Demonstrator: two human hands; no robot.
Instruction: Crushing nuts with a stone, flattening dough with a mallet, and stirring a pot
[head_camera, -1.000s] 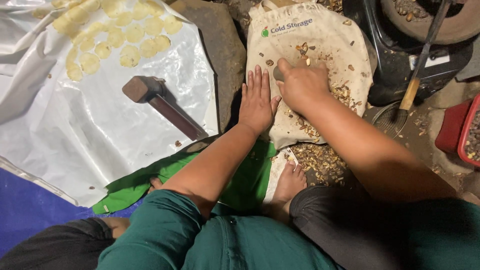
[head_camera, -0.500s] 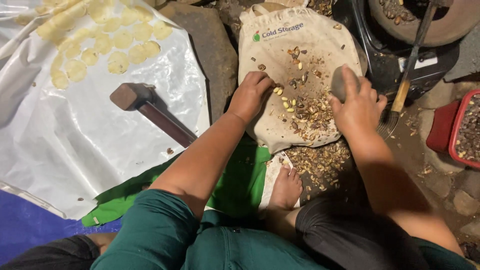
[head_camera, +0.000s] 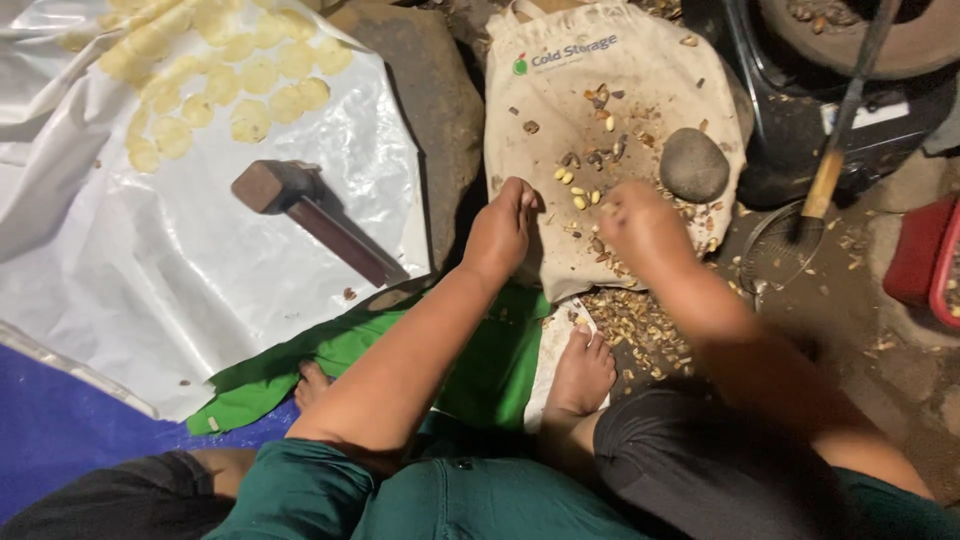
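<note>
You've set the grey stone (head_camera: 694, 165) down right of centre on the cloth bag (head_camera: 640, 70); your right hand (head_camera: 640, 222), blurred, picks kernels (head_camera: 575, 190), grip unclear, while your left hand (head_camera: 500, 230) rests loosely curled, empty.

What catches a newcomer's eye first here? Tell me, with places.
Both hands, left hand and right hand, work among scattered nuts on a beige cloth bag at top centre, with a grey stone lying just right of them. At left, pale flat discs and a wooden mallet lie on a white sheet.
</note>
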